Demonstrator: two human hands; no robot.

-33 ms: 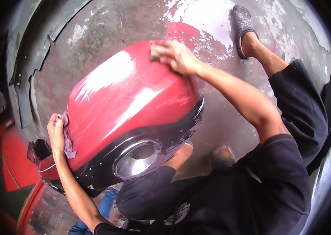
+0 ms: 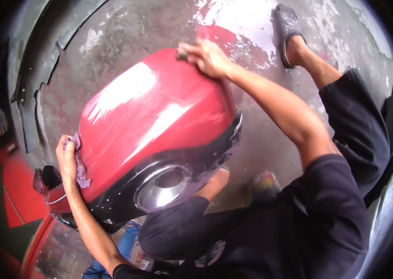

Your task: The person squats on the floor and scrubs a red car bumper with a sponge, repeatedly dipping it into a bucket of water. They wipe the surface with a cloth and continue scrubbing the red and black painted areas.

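A red car bumper point(image 2: 159, 107) with a black lower section lies across in front of me, its surface wet and shiny. A round opening with a grey rim point(image 2: 143, 189) sits in the black part, on the side towards me. At the left end, my left hand point(image 2: 68, 156) is closed on a crumpled purple cloth point(image 2: 82, 173) against the red surface. My right hand point(image 2: 208, 58), slightly blurred, presses a small brownish pad point(image 2: 182, 52) on the bumper's far upper edge; I cannot tell whether it is a sponge or folded sandpaper.
Wet grey concrete floor point(image 2: 127, 28) with worn patches spreads around the bumper. A dark curved panel point(image 2: 29, 83) with torn edges lies at the far left. Below it is a flat red piece point(image 2: 20, 190). A can-like container point(image 2: 265, 183) stands by my legs; my sandalled foot point(image 2: 289, 32) is far right.
My right hand has slid slightly farther away and to the left with the pad, up to the bumper's far edge. My left hand and the cloth stay in place.
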